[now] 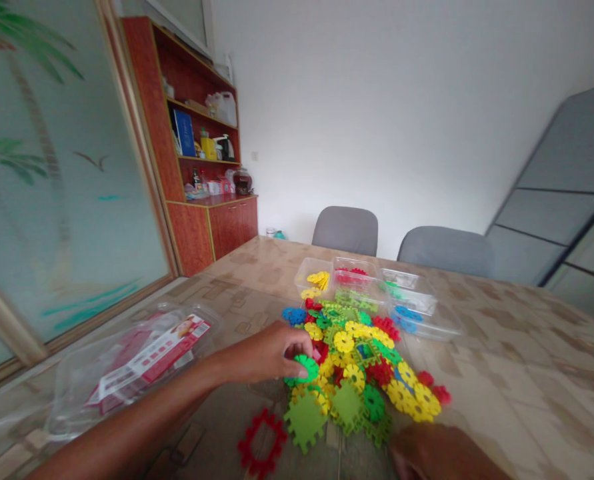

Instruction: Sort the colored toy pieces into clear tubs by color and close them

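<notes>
My left hand (275,348) pinches a round green notched disc (305,368) at the left side of a heap of plastic building pieces. Low at the right, my right hand (434,452) rests by the heap's near edge, blurred, with its fingers mostly hidden. In the heap lie yellow notched discs (344,342), red pieces (379,371) and blue ones (293,315). Two light-green toothed squares (306,420) lie on the near side. A red toothed frame (263,443) with an open centre sits apart, toward me.
Behind the heap stand clear plastic trays (447,325) holding pieces sorted partly by colour. A clear plastic package (77,373) with a red and white label lies left on the patterned table (521,373). Two grey chairs (347,227) stand at the far side.
</notes>
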